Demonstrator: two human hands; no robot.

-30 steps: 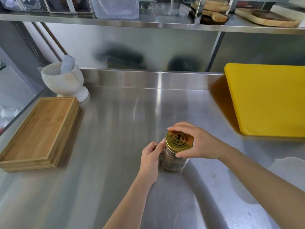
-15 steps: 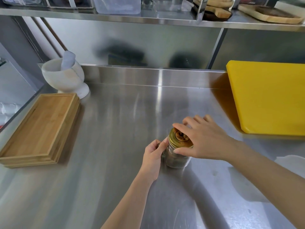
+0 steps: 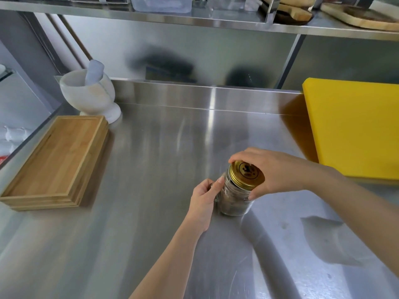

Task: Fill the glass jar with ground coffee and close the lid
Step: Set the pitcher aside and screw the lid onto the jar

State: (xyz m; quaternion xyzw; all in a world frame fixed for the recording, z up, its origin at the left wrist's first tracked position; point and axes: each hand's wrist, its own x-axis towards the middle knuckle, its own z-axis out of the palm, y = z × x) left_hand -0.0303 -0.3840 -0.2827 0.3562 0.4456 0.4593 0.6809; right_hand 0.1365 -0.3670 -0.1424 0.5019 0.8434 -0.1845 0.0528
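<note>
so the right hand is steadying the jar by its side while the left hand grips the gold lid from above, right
The hands are swapped. The head view shows the left hand steadying the glass jar by its side, while the right hand grips the gold lid from above.

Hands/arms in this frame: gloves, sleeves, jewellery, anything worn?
Nothing worn that shows. The left hand and right hand are bare, no gloves, rings or watch visible. Both forearms are bare up to the frame edge, no sleeve in view.

— What fills the frame?
— A steel counter point(image 3: 151, 158) under soft glare, a steel backsplash point(image 3: 216, 61) across the middle.
— And along the top edge?
— A steel shelf point(image 3: 194, 20), running left to right.
</note>
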